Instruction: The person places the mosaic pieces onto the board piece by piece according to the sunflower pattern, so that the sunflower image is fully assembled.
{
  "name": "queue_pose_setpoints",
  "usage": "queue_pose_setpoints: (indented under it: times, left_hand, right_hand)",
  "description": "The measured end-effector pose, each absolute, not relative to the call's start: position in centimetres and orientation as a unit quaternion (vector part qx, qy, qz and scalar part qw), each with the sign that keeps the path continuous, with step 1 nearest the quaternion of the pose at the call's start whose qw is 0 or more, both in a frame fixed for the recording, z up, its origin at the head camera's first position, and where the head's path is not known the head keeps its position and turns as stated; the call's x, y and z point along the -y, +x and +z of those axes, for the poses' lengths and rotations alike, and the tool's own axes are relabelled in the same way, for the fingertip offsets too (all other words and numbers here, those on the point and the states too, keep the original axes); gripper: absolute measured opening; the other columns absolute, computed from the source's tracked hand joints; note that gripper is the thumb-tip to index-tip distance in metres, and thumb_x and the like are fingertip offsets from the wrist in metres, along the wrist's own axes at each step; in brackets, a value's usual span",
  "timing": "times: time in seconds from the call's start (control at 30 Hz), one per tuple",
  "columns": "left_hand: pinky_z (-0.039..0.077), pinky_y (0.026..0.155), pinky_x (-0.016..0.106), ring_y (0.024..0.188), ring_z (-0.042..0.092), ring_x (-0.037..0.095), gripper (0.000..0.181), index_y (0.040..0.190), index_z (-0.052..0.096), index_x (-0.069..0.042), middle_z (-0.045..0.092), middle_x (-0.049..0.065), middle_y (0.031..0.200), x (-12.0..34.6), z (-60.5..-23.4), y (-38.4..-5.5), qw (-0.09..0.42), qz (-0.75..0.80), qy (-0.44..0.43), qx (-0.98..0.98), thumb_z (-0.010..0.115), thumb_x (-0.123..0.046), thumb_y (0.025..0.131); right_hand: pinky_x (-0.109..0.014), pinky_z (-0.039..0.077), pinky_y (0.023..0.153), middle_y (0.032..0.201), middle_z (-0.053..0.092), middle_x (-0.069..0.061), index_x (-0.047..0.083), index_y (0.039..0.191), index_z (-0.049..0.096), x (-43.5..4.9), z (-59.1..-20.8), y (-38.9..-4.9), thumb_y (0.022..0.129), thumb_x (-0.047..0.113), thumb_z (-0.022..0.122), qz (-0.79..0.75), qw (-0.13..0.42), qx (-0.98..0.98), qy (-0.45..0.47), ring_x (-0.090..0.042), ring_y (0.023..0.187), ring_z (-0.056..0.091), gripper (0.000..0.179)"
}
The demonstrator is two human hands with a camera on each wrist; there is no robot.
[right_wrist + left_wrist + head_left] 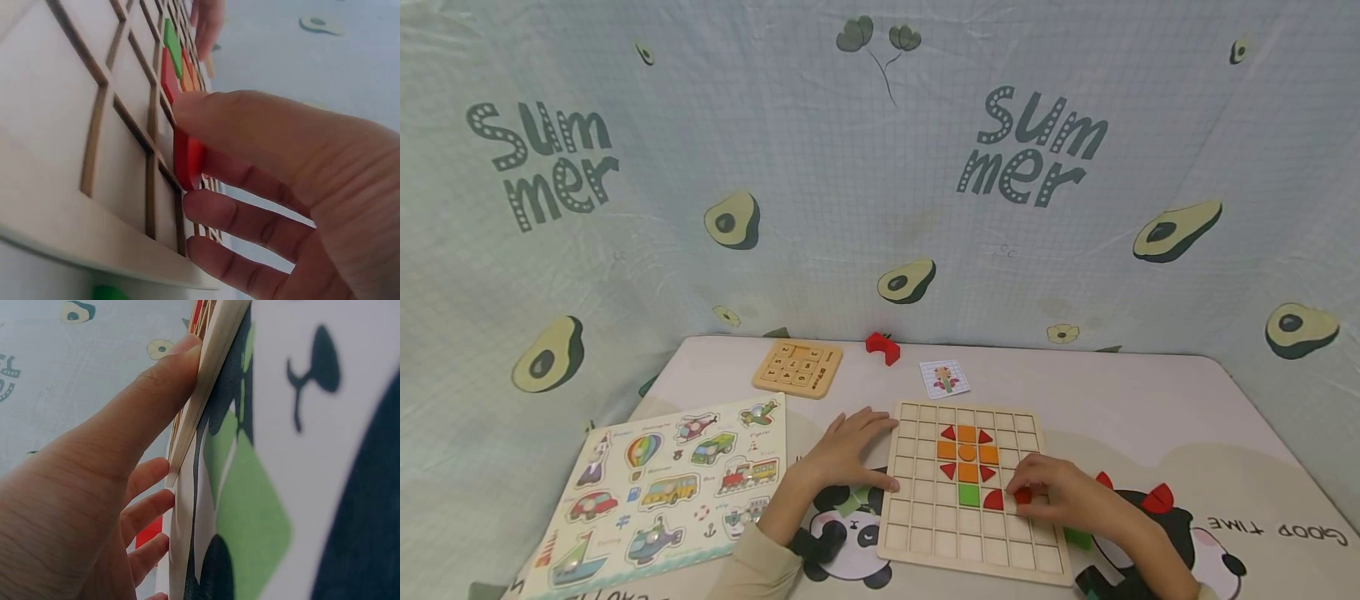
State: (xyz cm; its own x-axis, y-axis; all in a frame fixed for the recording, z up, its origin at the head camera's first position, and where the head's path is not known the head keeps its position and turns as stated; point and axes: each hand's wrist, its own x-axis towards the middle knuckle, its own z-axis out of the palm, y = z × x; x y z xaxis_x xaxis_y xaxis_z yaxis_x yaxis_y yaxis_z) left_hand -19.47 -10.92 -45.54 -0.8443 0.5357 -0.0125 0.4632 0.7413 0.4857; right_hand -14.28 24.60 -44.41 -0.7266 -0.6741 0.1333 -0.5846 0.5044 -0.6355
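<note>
A wooden grid board [917, 533] lies on the table, holding orange squares [947, 451], an orange round piece [967, 452], small red triangles [986, 473], a green square [969, 495] and a red quarter-round piece [993, 500]. My left hand [847, 450] rests at the board's left edge, its thumb [156, 387] and spread fingertips touching the side. Over the right part of the grid, my right hand [1060, 492] pinches a red piece [189, 157] between thumb and fingers. Its full outline is partly hidden by the fingers.
Behind the board lies a small pattern card [945, 379]. A red curved object [883, 347] and a wooden number puzzle [798, 367] sit farther back. A vehicle picture board [677, 492] is on the left. Loose red [1157, 498] and green pieces [1078, 538] lie right of the board.
</note>
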Motion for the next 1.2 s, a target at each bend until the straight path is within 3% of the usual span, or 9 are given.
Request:
queue_pose_setpoints:
  times: [0.13, 0.27, 0.47, 0.63, 0.87, 1.2]
  left_hand:
    - [0.014, 0.118, 0.06, 0.144, 0.027, 0.034, 0.088, 0.143, 0.048, -0.017, 0.043, 0.005, 0.149, 10.92, -45.51, -19.45, 0.075, 0.239, 0.27, -0.93, 0.082, -0.053, 0.07]
    - [0.013, 0.118, 0.06, 0.144, 0.027, 0.034, 0.088, 0.143, 0.048, -0.017, 0.043, 0.005, 0.149, 10.91, -45.46, -19.43, 0.076, 0.239, 0.269, -0.93, 0.082, -0.053, 0.07]
    - [0.013, 0.118, 0.06, 0.145, 0.027, 0.034, 0.088, 0.143, 0.048, -0.017, 0.043, 0.005, 0.149, 10.94, -45.51, -19.48, 0.077, 0.239, 0.267, -0.93, 0.082, -0.053, 0.07]
    - [0.013, 0.118, 0.059, 0.145, 0.027, 0.034, 0.088, 0.143, 0.048, -0.018, 0.043, 0.004, 0.149, 10.99, -45.73, -19.59, 0.075, 0.237, 0.27, -0.931, 0.081, -0.054, 0.07]
    - [0.013, 0.118, 0.06, 0.145, 0.027, 0.033, 0.088, 0.143, 0.049, -0.018, 0.043, 0.004, 0.149, 10.92, -45.74, -19.54, 0.077, 0.237, 0.269, -0.93, 0.082, -0.054, 0.07]
    - [0.013, 0.118, 0.06, 0.145, 0.027, 0.034, 0.088, 0.143, 0.048, -0.017, 0.043, 0.005, 0.149, 10.94, -45.7, -19.48, 0.075, 0.238, 0.272, -0.929, 0.082, -0.053, 0.07]
  right_hand:
    - [-0.025, 0.053, 0.085, 0.104, 0.06, 0.011, 0.023, 0.1, 0.072, -24.38, -44.3, -14.25, 0.089, 0.026, 0.072, -0.309, 0.096, -0.879, -0.351, -0.008, 0.096, 0.053, 0.011]
    - [-0.028, 0.054, 0.089, 0.107, 0.061, 0.009, 0.025, 0.099, 0.072, -24.28, -44.2, -14.18, 0.088, 0.022, 0.072, -0.298, 0.101, -0.882, -0.351, -0.011, 0.1, 0.053, 0.011]
    - [-0.027, 0.054, 0.085, 0.11, 0.057, 0.004, 0.025, 0.101, 0.071, -24.14, -44.24, -14.23, 0.087, 0.019, 0.073, -0.3, 0.078, -0.884, -0.349, -0.012, 0.099, 0.052, 0.015]
    - [-0.029, 0.054, 0.086, 0.103, 0.062, 0.012, 0.023, 0.102, 0.071, -24.12, -44.18, -14.22, 0.089, 0.027, 0.072, -0.295, 0.08, -0.892, -0.331, -0.009, 0.098, 0.055, 0.014]
    - [-0.027, 0.055, 0.084, 0.097, 0.061, 0.012, 0.022, 0.092, 0.071, -24.06, -44.75, -14.26, 0.088, 0.025, 0.073, -0.296, 0.071, -0.89, -0.34, -0.007, 0.092, 0.054, 0.006]
    - [-0.029, 0.055, 0.085, 0.095, 0.06, 0.016, 0.024, 0.091, 0.071, -23.81, -44.72, -14.04, 0.087, 0.023, 0.074, -0.286, 0.053, -0.894, -0.341, -0.007, 0.092, 0.055, 0.005]
